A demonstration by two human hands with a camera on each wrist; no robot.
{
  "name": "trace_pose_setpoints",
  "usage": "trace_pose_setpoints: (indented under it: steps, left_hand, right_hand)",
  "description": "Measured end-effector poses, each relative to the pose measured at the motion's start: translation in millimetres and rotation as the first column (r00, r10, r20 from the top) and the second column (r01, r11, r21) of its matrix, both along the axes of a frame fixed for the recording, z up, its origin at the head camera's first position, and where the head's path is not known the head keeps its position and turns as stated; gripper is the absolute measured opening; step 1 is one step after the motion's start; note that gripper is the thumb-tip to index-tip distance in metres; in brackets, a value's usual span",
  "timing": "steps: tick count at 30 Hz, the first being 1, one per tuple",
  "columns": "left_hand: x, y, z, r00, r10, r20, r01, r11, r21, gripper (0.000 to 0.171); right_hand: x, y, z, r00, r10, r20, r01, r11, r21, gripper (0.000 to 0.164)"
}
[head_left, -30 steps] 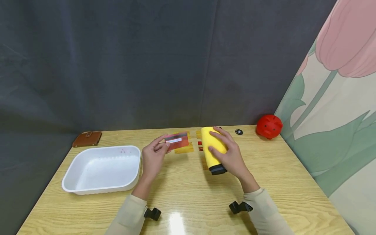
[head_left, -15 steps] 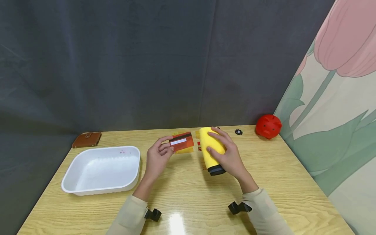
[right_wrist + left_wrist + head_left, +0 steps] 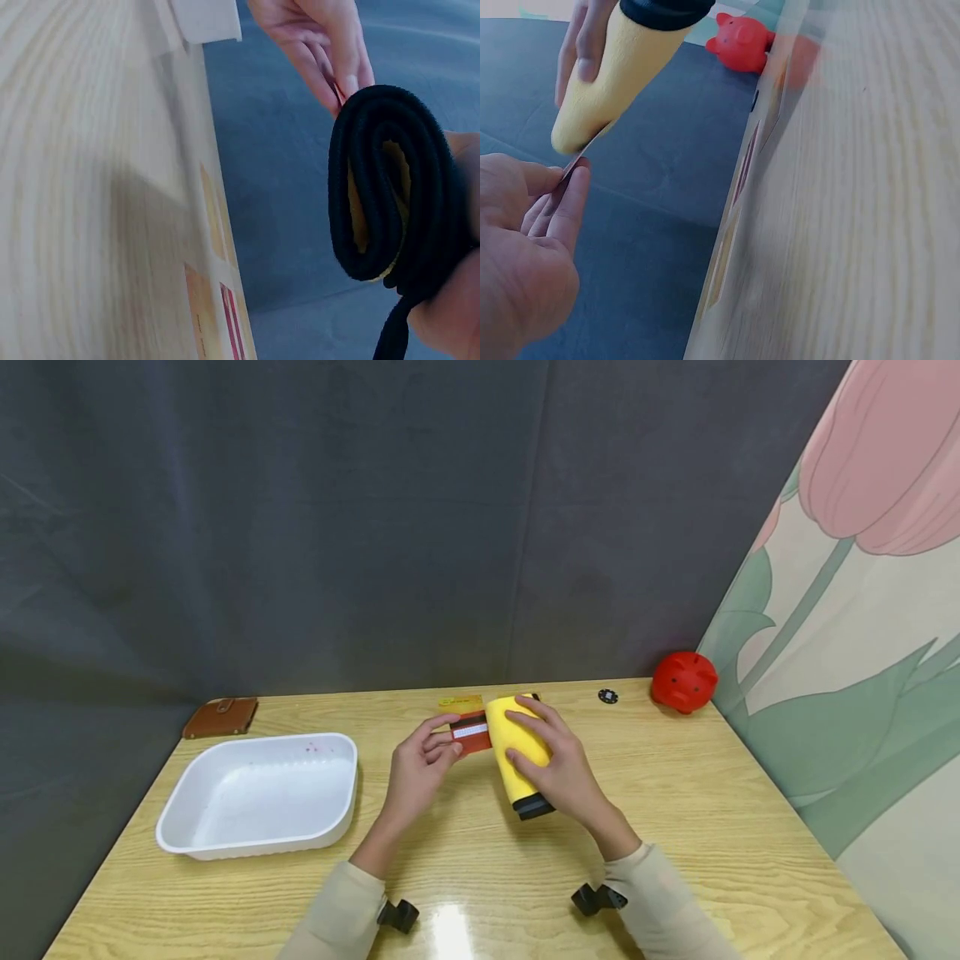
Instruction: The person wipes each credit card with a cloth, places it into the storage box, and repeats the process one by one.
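Observation:
My left hand [image 3: 415,772] pinches a red bank card [image 3: 470,732] with a black stripe and a white strip between thumb and fingers. The card's right end meets the left side of a rolled yellow cloth [image 3: 517,743]. In the left wrist view, its edge [image 3: 591,142] lies against the yellow fabric. Wrapped over the cloth from the right, my right hand [image 3: 570,772] grips it above the table. The right wrist view shows the end of the roll, where black edging [image 3: 349,232] runs round several folded layers.
A white plastic tray [image 3: 168,835] stands at the left, with a brown wallet [image 3: 221,717] behind it. Yellow cards [image 3: 461,702] lie beyond the hands, partly hidden. A black poker chip [image 3: 608,696] and red piggy bank [image 3: 684,682] sit at the back right, near the painted wall.
My left hand has carried the card rightward. My right hand has brought the cloth left and slightly nearer, so the gap between them has closed and the card's end meets the cloth.

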State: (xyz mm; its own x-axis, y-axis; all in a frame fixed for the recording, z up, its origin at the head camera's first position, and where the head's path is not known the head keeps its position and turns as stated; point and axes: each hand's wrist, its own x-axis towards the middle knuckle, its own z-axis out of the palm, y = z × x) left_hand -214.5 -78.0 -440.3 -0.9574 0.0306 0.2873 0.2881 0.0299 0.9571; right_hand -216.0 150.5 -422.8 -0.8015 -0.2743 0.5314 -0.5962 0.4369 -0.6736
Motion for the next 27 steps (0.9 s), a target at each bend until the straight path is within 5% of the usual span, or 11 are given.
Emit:
trace_pose_setpoints:
  steps: [14, 27]
  left_hand:
    - [2.1, 5, -2.0, 1.000, 0.006, 0.000, -0.006, 1.000, -0.019, 0.039]
    - [4.8, 6, 1.9, 1.000, 0.006, -0.030, -0.007, 1.000, -0.029, 0.039]
  right_hand:
    - [13.9, -20, 0.0, 0.997, 0.075, -0.032, -0.071, 0.993, 0.094, 0.053]
    - [0.0, 2, 3.0, 1.000, -0.028, -0.014, 0.028, 0.998, 0.056, 0.053]
